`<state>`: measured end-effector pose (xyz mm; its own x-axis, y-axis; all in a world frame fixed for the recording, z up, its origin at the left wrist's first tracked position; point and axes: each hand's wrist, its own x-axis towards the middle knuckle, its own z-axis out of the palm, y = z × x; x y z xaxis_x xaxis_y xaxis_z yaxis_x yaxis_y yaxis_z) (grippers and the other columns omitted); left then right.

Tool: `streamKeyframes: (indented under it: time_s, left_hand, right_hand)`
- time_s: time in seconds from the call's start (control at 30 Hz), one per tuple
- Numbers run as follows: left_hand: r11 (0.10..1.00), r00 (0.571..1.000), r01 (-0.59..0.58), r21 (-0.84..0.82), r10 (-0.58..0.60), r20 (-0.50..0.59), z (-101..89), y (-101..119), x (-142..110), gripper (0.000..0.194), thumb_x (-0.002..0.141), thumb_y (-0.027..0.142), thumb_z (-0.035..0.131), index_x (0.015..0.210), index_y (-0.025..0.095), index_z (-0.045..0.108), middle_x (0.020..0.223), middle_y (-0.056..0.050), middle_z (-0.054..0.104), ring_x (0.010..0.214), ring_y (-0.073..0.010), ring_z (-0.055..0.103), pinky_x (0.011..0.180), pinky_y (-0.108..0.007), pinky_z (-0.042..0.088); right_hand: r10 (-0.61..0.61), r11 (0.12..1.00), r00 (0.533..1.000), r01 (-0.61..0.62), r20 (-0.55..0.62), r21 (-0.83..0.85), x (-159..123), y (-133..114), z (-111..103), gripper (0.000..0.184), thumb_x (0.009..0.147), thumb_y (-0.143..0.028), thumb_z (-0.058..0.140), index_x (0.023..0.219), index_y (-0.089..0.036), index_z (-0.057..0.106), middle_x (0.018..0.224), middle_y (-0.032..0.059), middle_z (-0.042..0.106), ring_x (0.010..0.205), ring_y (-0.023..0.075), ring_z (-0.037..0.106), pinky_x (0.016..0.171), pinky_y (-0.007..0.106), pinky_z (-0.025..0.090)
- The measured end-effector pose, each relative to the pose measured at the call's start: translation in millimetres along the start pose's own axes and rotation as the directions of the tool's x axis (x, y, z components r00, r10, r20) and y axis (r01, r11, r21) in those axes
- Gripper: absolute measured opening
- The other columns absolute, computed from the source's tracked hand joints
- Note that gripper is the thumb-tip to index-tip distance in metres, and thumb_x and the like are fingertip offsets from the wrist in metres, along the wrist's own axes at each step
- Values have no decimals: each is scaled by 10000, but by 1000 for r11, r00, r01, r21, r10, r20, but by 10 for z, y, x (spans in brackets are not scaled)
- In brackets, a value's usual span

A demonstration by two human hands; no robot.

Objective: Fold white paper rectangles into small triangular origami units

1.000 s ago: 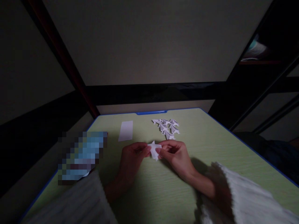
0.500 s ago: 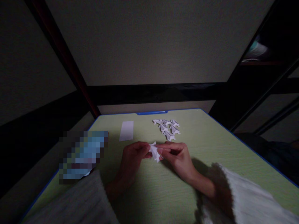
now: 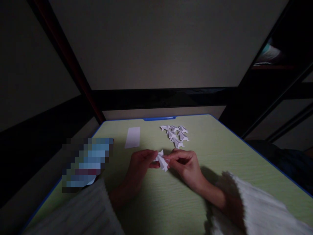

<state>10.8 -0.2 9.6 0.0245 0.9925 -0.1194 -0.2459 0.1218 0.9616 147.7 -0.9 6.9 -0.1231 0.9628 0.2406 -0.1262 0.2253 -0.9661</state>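
Note:
A small white origami figure (image 3: pixel 161 161) with pointed flaps is held above the table between my two hands. My left hand (image 3: pixel 140 164) pinches its left side between thumb and fingers. On the other side, my right hand (image 3: pixel 184 162) grips a flap at the right edge with thumb and forefinger. Just beyond the hands lies a group of several similar white folded paper figures (image 3: pixel 177 142), close together. The fingers partly cover the figure I hold.
A flat white sheet of paper (image 3: pixel 132 137) lies at the far left of the light green table (image 3: pixel 215 153). Near the left edge is a blurred-out bluish object (image 3: pixel 90 163). A blue strip (image 3: pixel 160 118) marks the table's far edge, with a panelled wall behind.
The held paper figure has turned slightly and its shape has narrowed, its right flap drawn in. My right fingers have shifted along its right side. The figures on the table stay put.

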Motion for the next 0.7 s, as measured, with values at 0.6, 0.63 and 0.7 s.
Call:
streamKeyframes:
  time_s: [0.6, 0.63, 0.7]
  left_hand:
    - [999, 997, 33, -17, -32, 67, -25, -20, 13, 168, 582, 294, 645, 577, 129, 614, 550, -7, 635, 508, -109, 561, 454, -194, 451]
    - [999, 996, 37, 0, -37, 75, -24, -20, 13, 169, 585, 296, 644, 579, 129, 618, 550, -9, 637, 510, -109, 562, 457, -193, 449]
    - [999, 996, 33, 32, -35, 77, -27, -20, 14, 159, 583, 286, 648, 567, 131, 622, 536, -5, 637, 500, -99, 556, 465, -185, 445]
  right_hand:
    - [-218, 941, 972, 234, 89, -245, -26, -31, -15, 113, 663, -133, 584, 657, -174, 689, 522, 15, 569, 471, 92, 466, 427, 206, 352]
    - [-218, 939, 972, 234, 88, -251, -25, -32, -15, 110, 664, -140, 585, 646, -171, 689, 520, 17, 570, 471, 92, 469, 428, 207, 356]
    - [-192, 946, 979, 203, 69, -252, -22, -26, -10, 96, 655, -157, 596, 622, -161, 686, 515, 20, 575, 468, 91, 474, 429, 206, 367]
